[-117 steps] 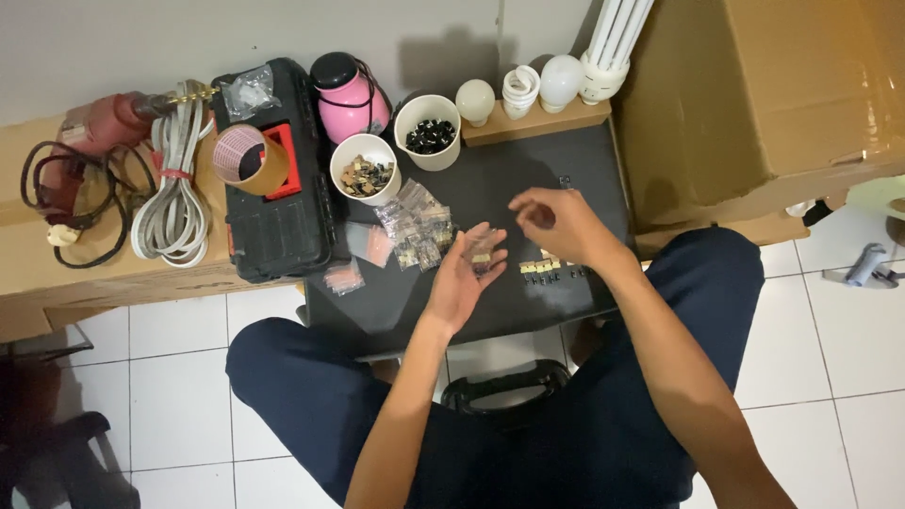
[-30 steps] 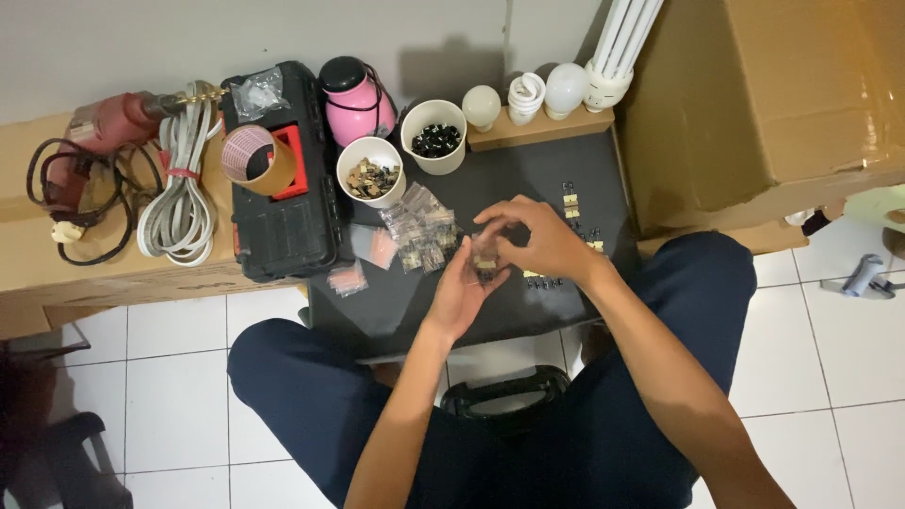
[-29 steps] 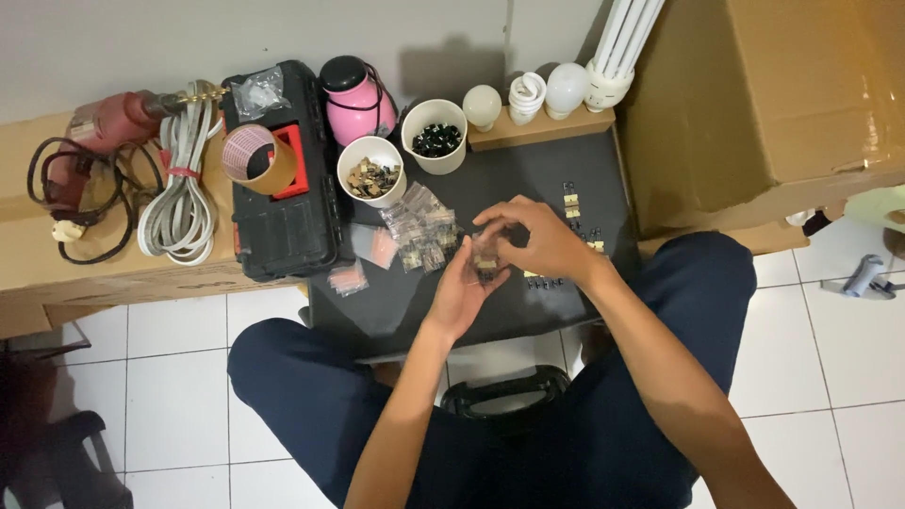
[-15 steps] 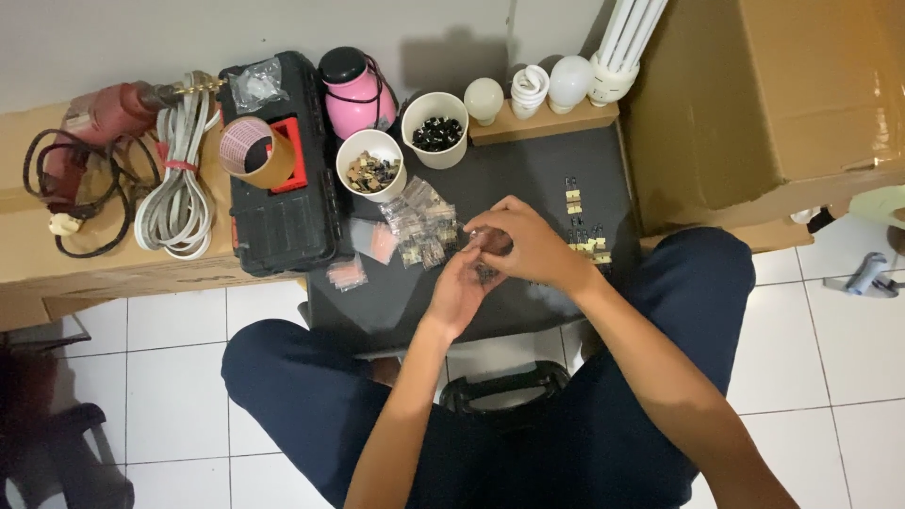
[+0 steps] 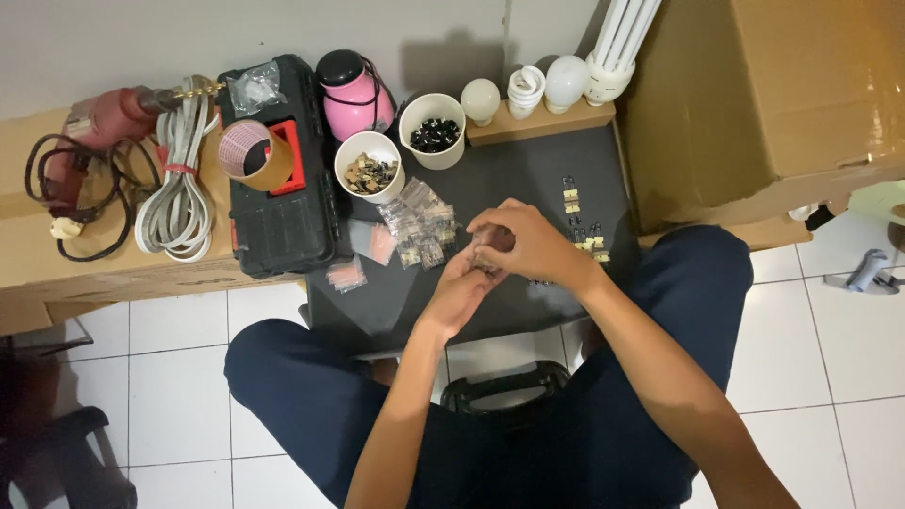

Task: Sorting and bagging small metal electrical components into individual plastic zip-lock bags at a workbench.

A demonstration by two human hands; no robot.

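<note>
While both hands meet over the dark work board point(image 5: 396, 302), a small part is being worked between the fingertips.

Seen from the head camera, the left hand point(image 5: 464, 290) lies palm up under the right hand point(image 5: 528, 243), whose fingers curl down and seem pressed onto a tiny piece held between the two; the piece itself is hidden, so I cannot tell what it is or exactly how it is pinched. Judging by this, the step in hand is joining or seating one small component. Finished-looking little parts point(image 5: 583, 231) lie in rows just right of the hands, a heap of clear packets point(image 5: 419, 226) just left, and a white cup of brassy bits point(image 5: 369, 172) beyond. Any next move calls for a steady, fine pinch, since so small a piece slips easily.
</note>
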